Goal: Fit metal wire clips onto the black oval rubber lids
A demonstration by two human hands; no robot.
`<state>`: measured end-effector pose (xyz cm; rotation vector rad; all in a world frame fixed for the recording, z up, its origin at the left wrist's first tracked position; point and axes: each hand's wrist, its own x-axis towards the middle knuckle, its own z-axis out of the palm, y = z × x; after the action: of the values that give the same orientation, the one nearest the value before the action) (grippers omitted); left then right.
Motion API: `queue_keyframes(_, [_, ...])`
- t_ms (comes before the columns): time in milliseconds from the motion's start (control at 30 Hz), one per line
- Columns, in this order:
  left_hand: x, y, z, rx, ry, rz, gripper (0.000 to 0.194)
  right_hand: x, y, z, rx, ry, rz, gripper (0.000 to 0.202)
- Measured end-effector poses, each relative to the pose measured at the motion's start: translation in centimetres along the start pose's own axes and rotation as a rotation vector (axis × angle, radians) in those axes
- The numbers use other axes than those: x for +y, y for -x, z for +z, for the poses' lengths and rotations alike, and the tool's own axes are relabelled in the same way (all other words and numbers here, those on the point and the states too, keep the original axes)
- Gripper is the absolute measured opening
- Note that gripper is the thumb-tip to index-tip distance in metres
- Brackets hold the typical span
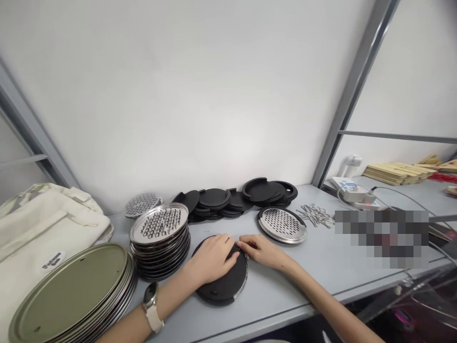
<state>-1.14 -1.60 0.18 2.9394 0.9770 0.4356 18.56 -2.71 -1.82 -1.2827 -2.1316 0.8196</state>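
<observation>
A round black disc [228,284] with a thin metal rim along its right side lies near the table's front edge. My left hand [216,257] rests on top of it, fingers spread over its upper part, a watch on the wrist. At the disc's upper right edge, my right hand [257,248] pinches a small metallic piece, too small to make out fully. Just behind it lies a round metal grater [283,224] with black edging. Thin metal hooks or clips [316,216] are heaped to the right of that grater.
Stacked graters [160,226] stand left of the disc, with green oval trays [78,290] and a white bag [53,224] farther left. Black round parts [214,197] line the wall. Wooden pieces [396,172], a white device [352,190] and cables are at the right.
</observation>
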Motion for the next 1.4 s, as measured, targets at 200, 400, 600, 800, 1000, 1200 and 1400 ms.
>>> queue_keyframes(200, [-0.9, -0.5, 0.2, 0.005, -0.005, 0.053, 0.018, -0.1, 0.3, 0.2, 0.024, -0.026, 0.0, 0.037])
queue_keyframes(400, [-0.8, 0.0, 0.3, 0.034, 0.027, 0.015, 0.015, -0.4, 0.2, 0.2, 0.002, -0.005, -0.008, 0.038])
queue_keyframes(600, [-1.0, -0.1, 0.2, 0.046, 0.109, 0.023, 0.019, -0.8, 0.1, 0.3, 0.012, 0.085, -0.004, 0.037])
queue_keyframes(800, [-1.1, -0.1, 0.1, 0.053, 0.126, 0.023, 0.022, -0.9, 0.1, 0.4, 0.025, 0.143, -0.023, 0.035])
queue_keyframes(1000, [-1.2, -0.2, 0.5, 0.054, 0.123, 0.018, 0.026, -0.8, 0.1, 0.6, 0.036, 0.19, -0.024, 0.036])
queue_keyframes(1200, [-1.3, -0.3, 0.5, 0.054, 0.141, 0.026, 0.026, -0.9, -0.1, 0.7, 0.03, 0.198, -0.032, 0.034])
queue_keyframes(1400, [-1.4, -0.3, 0.3, 0.056, 0.15, 0.037, 0.025, -0.9, -0.3, 0.5, -0.006, 0.192, -0.055, 0.033])
